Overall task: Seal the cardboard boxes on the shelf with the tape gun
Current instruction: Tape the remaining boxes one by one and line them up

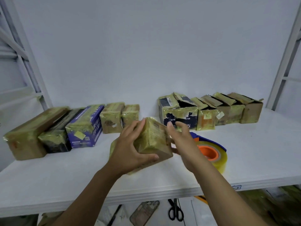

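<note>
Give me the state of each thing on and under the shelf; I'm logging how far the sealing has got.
Held box: taped over, gripped by left hand.
Right hand: open beside it.
Tape gun: lying on shelf, unheld.
Left boxes: closed, taped.
Right boxes: flaps open.
Scissors: lying closed below.

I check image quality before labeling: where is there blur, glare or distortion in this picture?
Head view: the right hand is motion-blurred, the left hand sharper; tape on the held box gives mild glare; the shelf posts lean from wide-angle distortion; lighting is flat, shadows soft.
</note>
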